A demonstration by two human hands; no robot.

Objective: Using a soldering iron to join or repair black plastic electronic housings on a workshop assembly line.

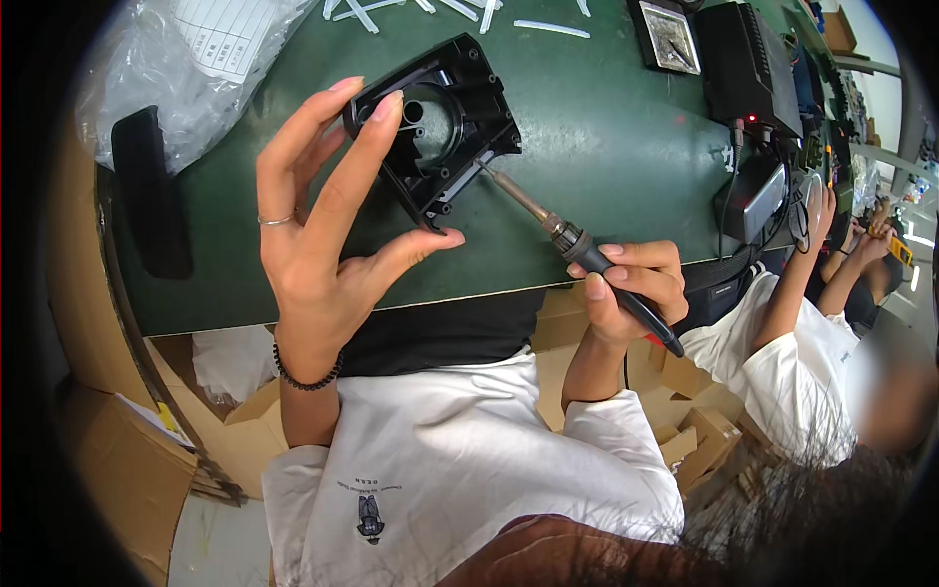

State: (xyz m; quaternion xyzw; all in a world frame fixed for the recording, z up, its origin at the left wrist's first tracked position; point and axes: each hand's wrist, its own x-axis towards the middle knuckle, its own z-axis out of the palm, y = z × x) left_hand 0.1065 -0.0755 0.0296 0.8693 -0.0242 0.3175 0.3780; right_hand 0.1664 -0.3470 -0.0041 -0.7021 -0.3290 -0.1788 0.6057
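My left hand [328, 210] grips a black plastic housing [486, 83] by its left side, fingers on the upper edge and thumb at the lower corner. The housing is tilted above the table, its inside facing up, with a round opening in the middle. In my right hand [641, 289] is a soldering iron [577, 245], held like a pen by its black handle. Its metal tip reaches the housing's lower right edge, beside a light strip there; whether it touches cannot be made out.
On the green table [606, 127] lie several clear plastic sticks [551, 29], a black curved part [149, 191] and a plastic bag [210, 73]. A black soldering station [748, 73] and a tip-cleaning tray [668, 37] stand at far right. A co-worker [802, 362] sits to the right.
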